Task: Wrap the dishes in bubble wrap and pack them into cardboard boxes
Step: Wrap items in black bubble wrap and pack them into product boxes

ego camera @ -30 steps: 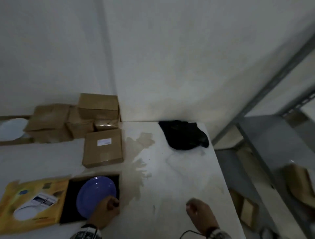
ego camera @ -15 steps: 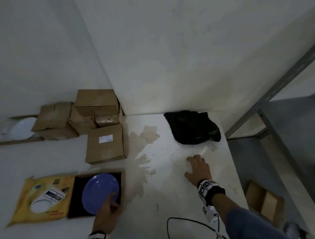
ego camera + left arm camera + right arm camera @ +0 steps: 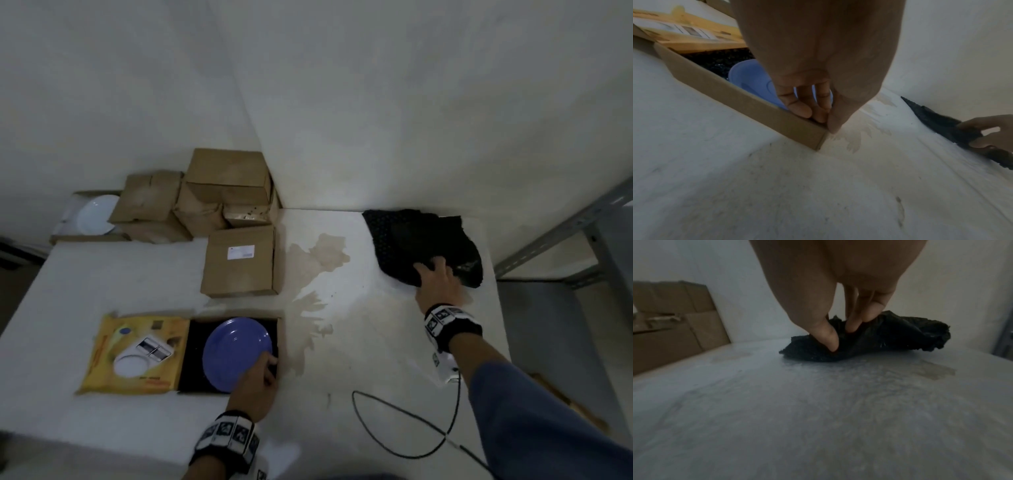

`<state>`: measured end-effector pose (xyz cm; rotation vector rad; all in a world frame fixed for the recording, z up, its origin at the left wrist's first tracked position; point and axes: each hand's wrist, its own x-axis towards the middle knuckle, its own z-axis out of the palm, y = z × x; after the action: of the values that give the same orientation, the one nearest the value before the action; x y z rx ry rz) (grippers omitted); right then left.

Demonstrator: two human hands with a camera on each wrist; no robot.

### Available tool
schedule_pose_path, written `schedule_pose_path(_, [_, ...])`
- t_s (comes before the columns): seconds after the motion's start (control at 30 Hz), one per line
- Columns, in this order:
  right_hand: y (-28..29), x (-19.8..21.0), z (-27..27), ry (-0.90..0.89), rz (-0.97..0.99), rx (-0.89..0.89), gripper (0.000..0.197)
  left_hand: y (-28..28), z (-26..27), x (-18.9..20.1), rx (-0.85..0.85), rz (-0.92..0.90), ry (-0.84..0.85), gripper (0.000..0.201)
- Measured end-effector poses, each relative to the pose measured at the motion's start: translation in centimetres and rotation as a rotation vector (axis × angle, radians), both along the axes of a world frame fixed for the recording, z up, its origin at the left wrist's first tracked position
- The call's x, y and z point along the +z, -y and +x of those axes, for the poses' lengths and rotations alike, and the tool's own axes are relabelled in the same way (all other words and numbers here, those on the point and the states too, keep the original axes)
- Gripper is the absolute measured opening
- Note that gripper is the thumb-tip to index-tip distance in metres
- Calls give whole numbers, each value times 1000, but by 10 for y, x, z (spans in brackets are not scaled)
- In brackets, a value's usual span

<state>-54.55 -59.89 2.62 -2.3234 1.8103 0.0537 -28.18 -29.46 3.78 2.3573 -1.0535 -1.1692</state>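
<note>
A blue plate [image 3: 236, 353] [image 3: 748, 78] lies in an open shallow cardboard box [image 3: 280, 346] [image 3: 748, 99] lined with black bubble wrap. My left hand [image 3: 265, 366] [image 3: 818, 120] pinches the box's near right corner, fingers inside the wall by the plate's edge and thumb outside. A crumpled pile of black bubble wrap [image 3: 411, 236] [image 3: 900, 334] lies at the table's far right. Its near edge is pinched between thumb and fingers of my right hand [image 3: 433, 274] [image 3: 840, 335].
The box's yellow printed lid [image 3: 133, 353] lies open to the left. A closed labelled box [image 3: 239, 260] sits behind it, with several stacked boxes [image 3: 226, 181] and a white plate [image 3: 96, 214] by the wall. A black cable [image 3: 411, 448] loops near the front edge. Metal shelving [image 3: 565, 233] stands to the right.
My right hand reached forward from the table's front edge to the black bubble wrap and took hold of it. The left hand stayed at the box's corner.
</note>
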Motion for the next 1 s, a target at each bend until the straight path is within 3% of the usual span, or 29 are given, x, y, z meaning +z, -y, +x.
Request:
schedule_pose_path(0.17, [9, -3, 1, 42, 45, 65, 23, 4, -10, -4, -31, 10, 25, 31])
schedule_pose_path(0.27, [8, 9, 7, 217, -103, 127, 11, 6, -15, -4, -13, 12, 19, 31])
schedule_pose_path(0.37, [3, 34, 16, 414, -301, 275, 9, 10, -19, 5, 62, 7, 7, 44])
schedule_pose_path(0.5, [-25, 77, 39, 492, -449, 580, 10, 35, -23, 36, 130, -294, -3, 50])
schedule_pose_path(0.6, [-45, 102, 57, 669, -434, 740, 10, 68, -28, 76, 49, -539, -12, 66])
schedule_pose_path(0.7, [-58, 124, 72, 791, -372, 799, 16, 99, -26, 118, -193, -700, 230, 78])
schedule_pose_path(0.77, [-66, 136, 78, 854, -313, 810, 17, 112, -21, 138, -306, -728, 325, 69])
schedule_pose_path(0.93, [-79, 155, 82, 960, -54, 638, 6, 117, 5, 162, -221, -821, 271, 25])
schedule_pose_path(1.0, [-85, 158, 85, 997, 16, 631, 6, 113, 10, 169, -319, -821, 206, 39])
